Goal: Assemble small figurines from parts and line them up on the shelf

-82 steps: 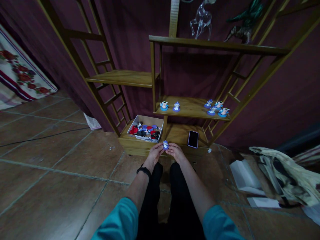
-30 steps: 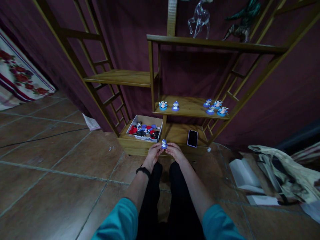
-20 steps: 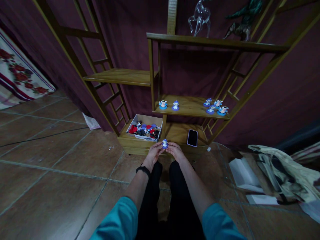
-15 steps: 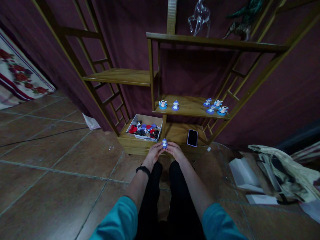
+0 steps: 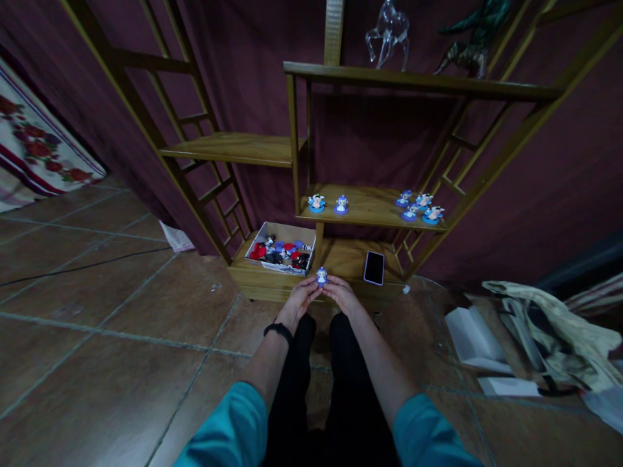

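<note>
A small purple-and-white figurine (image 5: 322, 277) stands upright between my two hands, just in front of the low shelf. My left hand (image 5: 302, 296) grips it from the left side, and my right hand (image 5: 341, 294) closes on it from the right. Behind my left hand, an open cardboard box (image 5: 256, 256) holds a jumble of red, black, purple and striped figurines. On the shelf above are a pink-and-blue figurine (image 5: 317, 203) and a purple figurine (image 5: 341, 204), side by side. Several more figurines (image 5: 409, 211) are grouped at that shelf's right end.
A phone (image 5: 374, 268) lies on the low shelf, right of my hands. Up on the top shelf (image 5: 418, 78) stand a clear glass horse (image 5: 389, 32) and a dark green statue (image 5: 474, 42). White boxes (image 5: 474, 340) and crumpled cloth (image 5: 559, 331) are on the tiled floor at right.
The figurine has shifted very slightly up and to the right between my fingers. Both hands keep hold of it, and the rest looks the same.
</note>
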Available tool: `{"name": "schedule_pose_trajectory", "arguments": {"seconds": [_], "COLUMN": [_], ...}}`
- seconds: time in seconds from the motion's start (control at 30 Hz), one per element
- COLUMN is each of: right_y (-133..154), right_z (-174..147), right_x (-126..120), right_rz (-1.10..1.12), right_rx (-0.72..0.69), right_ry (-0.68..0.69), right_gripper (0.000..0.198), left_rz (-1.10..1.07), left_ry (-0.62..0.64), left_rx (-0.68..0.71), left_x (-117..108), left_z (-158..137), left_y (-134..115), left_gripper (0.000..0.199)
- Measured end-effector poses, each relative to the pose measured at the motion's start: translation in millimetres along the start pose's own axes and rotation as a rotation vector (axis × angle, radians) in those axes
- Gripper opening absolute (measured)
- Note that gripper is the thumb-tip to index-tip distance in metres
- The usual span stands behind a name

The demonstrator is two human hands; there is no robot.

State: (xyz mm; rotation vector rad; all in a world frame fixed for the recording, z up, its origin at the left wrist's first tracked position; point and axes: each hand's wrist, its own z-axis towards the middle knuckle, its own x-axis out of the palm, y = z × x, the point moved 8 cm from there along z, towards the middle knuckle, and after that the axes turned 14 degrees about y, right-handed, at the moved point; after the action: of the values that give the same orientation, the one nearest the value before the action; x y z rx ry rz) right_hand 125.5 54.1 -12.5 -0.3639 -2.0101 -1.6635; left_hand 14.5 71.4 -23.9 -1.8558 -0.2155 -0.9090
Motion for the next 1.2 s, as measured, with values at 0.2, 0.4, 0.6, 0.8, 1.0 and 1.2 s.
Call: {"name": "schedule_pose_trajectory", "arguments": {"seconds": [0.2, 0.4, 0.6, 0.8, 1.0, 1.2], "right_y": [2.0, 0.3, -0.4, -1.0, 1.2, 1.5], "right_z": [-1.4, -1.5, 0.7, 0.6, -2.1, -3.5], "right_x": [2.3, -1.1, 0.1, -1.2, -0.4, -3.0], "right_rz": [0.010, 0.024, -0.002, -0.044, -0.074, -0.129], "right_rx": [-0.012, -0.015, -0.015, -0.019, -0.017, 0.004], "right_ry": [0.022, -0.004, 0.037, 0.018, 0.002, -0.021], "right_gripper": [0.028, 0.029, 0.031, 0.032, 0.033, 0.034], "left_rz": [0.009, 0.020, 0.033, 0.024, 0.019, 0.024], "left_ry": [0.021, 0.028, 0.047, 0.065, 0.063, 0.103], "left_rx": [0.036, 0.065, 0.055, 0.060, 0.047, 0.029], "left_x": [2.0, 2.6, 3.9, 3.7, 3.1, 3.9], "left_z": [-0.5, -0.8, -0.2, 0.5, 0.5, 3.2], "left_y": [-2.3, -4.3, -3.8, -2.8, -1.7, 0.8], "left_gripper": [0.022, 0.021, 0.020, 0.020, 0.019, 0.025]}}
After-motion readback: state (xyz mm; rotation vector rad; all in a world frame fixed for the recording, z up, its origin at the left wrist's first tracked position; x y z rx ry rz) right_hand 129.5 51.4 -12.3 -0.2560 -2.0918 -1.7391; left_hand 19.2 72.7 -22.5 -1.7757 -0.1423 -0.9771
